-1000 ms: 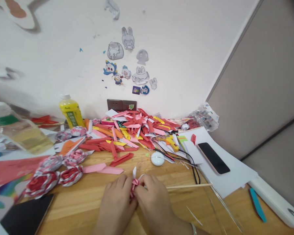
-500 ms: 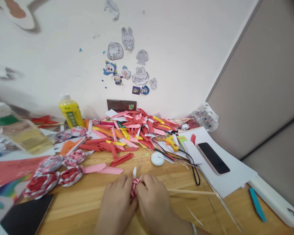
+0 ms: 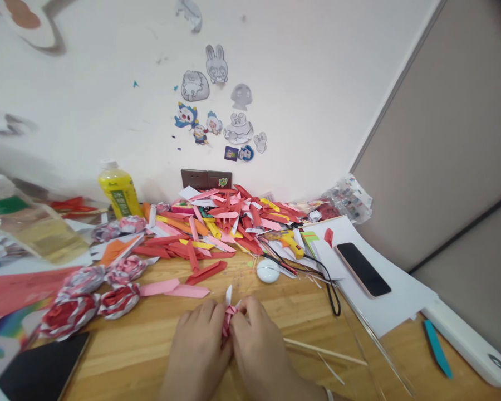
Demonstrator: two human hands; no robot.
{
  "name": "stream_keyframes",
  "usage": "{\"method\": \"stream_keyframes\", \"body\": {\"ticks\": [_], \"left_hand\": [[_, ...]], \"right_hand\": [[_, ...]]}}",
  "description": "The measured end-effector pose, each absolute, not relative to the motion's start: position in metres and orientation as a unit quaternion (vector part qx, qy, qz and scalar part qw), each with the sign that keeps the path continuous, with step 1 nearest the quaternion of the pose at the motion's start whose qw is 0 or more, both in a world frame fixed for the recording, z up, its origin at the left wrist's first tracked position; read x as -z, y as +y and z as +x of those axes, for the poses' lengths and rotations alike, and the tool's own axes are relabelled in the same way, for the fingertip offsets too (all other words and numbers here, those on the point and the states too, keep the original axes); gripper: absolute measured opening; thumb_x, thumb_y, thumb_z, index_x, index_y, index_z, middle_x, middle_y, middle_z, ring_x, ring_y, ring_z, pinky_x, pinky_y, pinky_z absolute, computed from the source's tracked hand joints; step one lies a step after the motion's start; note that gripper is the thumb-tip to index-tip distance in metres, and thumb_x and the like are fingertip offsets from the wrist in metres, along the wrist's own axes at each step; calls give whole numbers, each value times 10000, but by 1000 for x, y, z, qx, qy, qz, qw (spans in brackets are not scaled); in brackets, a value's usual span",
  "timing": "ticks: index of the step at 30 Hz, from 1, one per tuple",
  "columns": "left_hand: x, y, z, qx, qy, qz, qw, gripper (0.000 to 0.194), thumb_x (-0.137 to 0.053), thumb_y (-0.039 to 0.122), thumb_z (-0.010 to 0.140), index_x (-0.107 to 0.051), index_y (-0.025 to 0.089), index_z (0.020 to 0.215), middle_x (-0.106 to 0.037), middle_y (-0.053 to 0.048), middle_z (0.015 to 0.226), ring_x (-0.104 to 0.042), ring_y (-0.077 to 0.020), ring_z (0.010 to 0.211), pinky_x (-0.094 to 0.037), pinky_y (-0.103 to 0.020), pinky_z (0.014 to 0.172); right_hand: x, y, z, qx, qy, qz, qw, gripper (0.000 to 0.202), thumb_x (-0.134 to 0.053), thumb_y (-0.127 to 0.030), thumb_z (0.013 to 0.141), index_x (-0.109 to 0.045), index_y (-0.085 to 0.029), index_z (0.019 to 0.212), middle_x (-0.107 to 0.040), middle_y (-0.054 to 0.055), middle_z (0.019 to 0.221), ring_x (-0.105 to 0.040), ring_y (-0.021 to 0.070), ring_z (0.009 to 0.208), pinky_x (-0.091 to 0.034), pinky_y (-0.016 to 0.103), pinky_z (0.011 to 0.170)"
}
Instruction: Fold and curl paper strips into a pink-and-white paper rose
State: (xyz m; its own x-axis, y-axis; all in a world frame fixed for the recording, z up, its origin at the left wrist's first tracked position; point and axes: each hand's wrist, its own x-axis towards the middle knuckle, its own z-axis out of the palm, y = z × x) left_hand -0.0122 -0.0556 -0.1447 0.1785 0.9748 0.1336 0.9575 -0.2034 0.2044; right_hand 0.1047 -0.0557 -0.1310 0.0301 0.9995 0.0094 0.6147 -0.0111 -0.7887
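Note:
Near the front middle of the table, my left hand (image 3: 200, 345) and my right hand (image 3: 256, 340) are pressed together, fingers closed around a small pink folded-paper piece (image 3: 229, 317). A white paper tip sticks up from it, and the fingers hide most of the rest. A thin wooden stick (image 3: 325, 352) runs rightward from behind my right hand; whether that hand grips it is hidden. Just beyond my hands lie pink folded paper strips (image 3: 179, 288) and a red folded strip (image 3: 206, 273).
A heap of folded paper strips (image 3: 234, 217) lies against the wall. Paper flowers (image 3: 119, 301), a drink bottle (image 3: 120, 192) and a black tablet-like slab (image 3: 42, 367) are on the left. Rightward are a white mouse (image 3: 268, 271), yellow glue gun (image 3: 290, 243), phone (image 3: 363, 270) and teal cutter-like tool (image 3: 437, 348).
The wooden stick's right end has swung down toward me, so it now slopes. My hands keep almost the same closed pose around the pink paper.

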Motion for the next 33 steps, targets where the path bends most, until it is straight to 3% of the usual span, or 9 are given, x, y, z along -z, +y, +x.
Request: {"method": "stream_keyframes", "body": {"ticks": [13, 19, 33], "left_hand": [[148, -56, -13, -126, 627, 769, 11, 166, -447, 173, 848, -596, 194, 778, -632, -60, 815, -590, -226, 766, -369, -337, 679], [148, -56, -12, -132, 626, 768, 17, 209, -418, 167, 869, -603, 196, 777, -630, -61, 801, -592, -240, 752, -374, -351, 674], [145, -56, -11, -121, 629, 767, 37, 195, -437, 167, 860, -615, 187, 784, -635, -76, 822, -597, -264, 792, -380, -373, 693]], "right_hand": [[149, -55, 107, -188, -700, -595, 349, 215, -389, -150, 860, -451, -240, 675, -576, -11, 632, -564, 155, 561, -294, 255, 492], [144, -54, 106, -200, -689, -628, 300, 221, -409, -146, 859, -450, -236, 662, -579, -23, 627, -564, 150, 566, -264, 253, 478], [156, -53, 107, -143, -740, -575, 319, 215, -395, -81, 836, -465, -224, 693, -576, -7, 661, -561, 144, 569, -298, 252, 503]]}}
